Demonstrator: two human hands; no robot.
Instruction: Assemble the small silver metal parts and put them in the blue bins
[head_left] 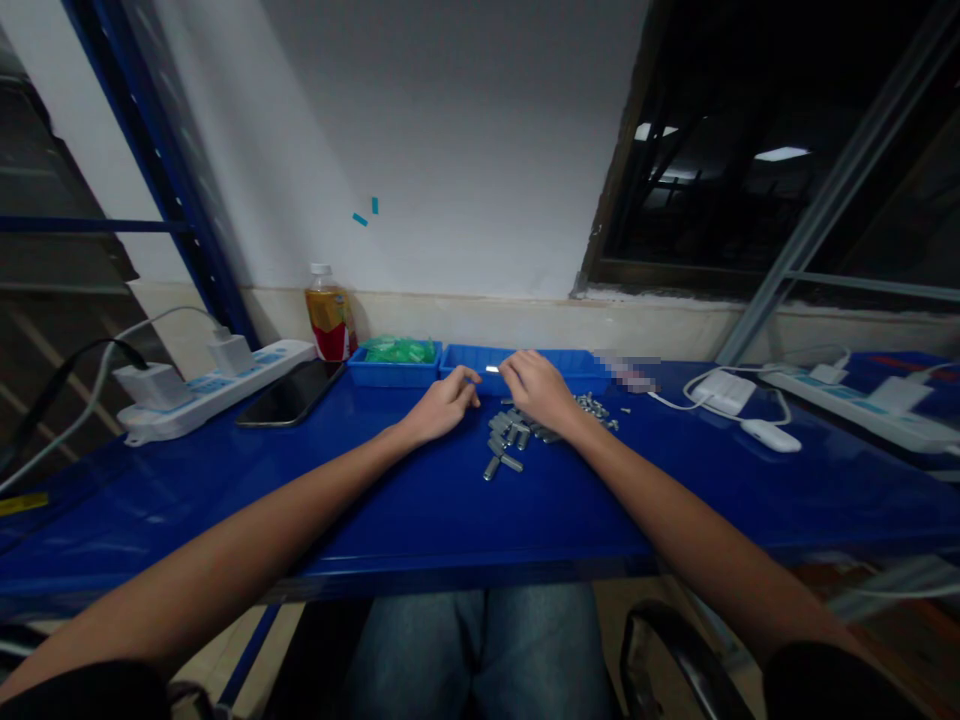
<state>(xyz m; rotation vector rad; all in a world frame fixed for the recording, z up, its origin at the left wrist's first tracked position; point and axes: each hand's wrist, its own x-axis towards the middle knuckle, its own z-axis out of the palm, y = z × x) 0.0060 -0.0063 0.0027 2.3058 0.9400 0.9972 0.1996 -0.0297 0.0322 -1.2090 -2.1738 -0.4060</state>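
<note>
My left hand [448, 402] is just above the table, fingers curled and thumb close to the index finger; whatever may be between them is too small to make out. To its right, my right hand [534, 385] is closed in a pinch. A short bright metal cylinder [492, 369] sticks out from its fingertips toward the left hand. Under and beside the right hand lies a loose pile of grey metal cylinders [511, 463], partly hidden by the wrist. Small screws [592, 405] are heaped to the right of that wrist.
Behind my hands stand a long blue bin [465, 357] and a smaller blue bin [394, 374] holding green plastic [401, 349]. A bottle [330, 315], phone [292, 393] and power strip [217, 395] are left. Cables, a white charger [721, 392] and another strip [862, 405] are right.
</note>
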